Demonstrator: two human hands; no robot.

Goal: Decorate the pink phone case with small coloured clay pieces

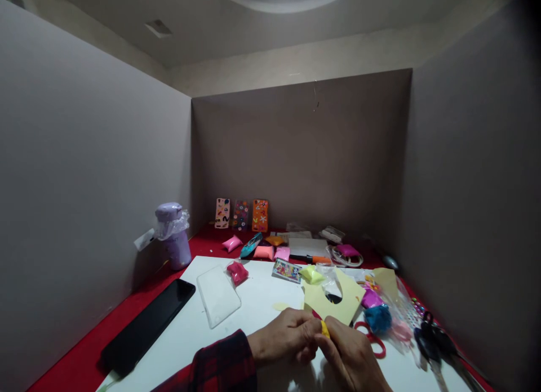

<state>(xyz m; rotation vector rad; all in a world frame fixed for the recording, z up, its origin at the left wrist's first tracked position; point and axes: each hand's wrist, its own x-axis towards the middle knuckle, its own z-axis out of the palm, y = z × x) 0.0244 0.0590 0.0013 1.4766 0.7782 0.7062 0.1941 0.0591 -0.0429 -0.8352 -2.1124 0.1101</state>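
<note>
My left hand [291, 335], in a red and black checked sleeve, is closed near the bottom centre, over a white board [169, 335]. Its curled fingers meet those of my right hand [353, 350], which is pinched closed from the right. Between the fingertips shows a small yellow piece [324, 328], partly hidden; a bit of dark red shows just above it. Right behind the hands lies a pale yellow sheet [321, 303] with a cut-out hole. Red-handled scissors [378, 347] lie beside my right hand. A clear phone case [217, 296] rests on the board at the left, with a crimson packet [238, 272] near it.
A black phone [147, 327] and a lilac bottle [175, 240] stand or lie at the left. Three decorated cases [240, 214] lean at the back. Coloured packets [264, 252] lie mid-table; a blue clump [378, 319] and dark-handled tools [431, 341] are at the right. Grey panels enclose the table.
</note>
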